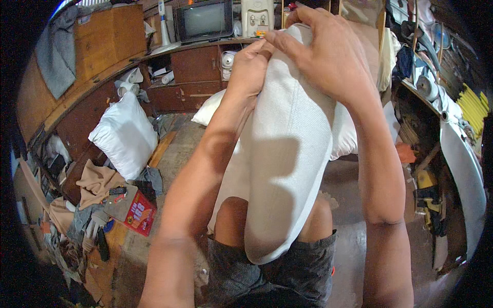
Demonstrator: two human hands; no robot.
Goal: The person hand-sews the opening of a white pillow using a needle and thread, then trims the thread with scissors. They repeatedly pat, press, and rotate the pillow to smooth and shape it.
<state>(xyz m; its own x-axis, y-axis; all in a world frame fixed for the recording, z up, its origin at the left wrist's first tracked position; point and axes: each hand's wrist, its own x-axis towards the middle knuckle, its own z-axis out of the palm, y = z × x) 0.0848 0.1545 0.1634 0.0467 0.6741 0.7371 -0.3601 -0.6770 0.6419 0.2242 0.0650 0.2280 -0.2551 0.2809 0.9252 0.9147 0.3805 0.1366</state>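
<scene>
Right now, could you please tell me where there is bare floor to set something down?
The barest floor lies between the leftmost white pillow and the left forearm. It is crowded toward the lower left, with tan cloth and a red-printed item, and at far right, around a yellow-and-black item.

A boxy, dark-framed television (204,23) sits atop brown wooden cabinets (195,68) at the far side of a cluttered room, a pale appliance (258,18) standing just to its right. At left, a gray towel (56,59) drapes over a wooden panel (113,33). Nearer on the left, a tan cloth (100,180) lies crumpled near a red printed panel (146,215). At far right, yellow rod-like pieces (470,110) bunch together; nearer sits a yellow-and-black object (426,180), its kind unclear.
</scene>
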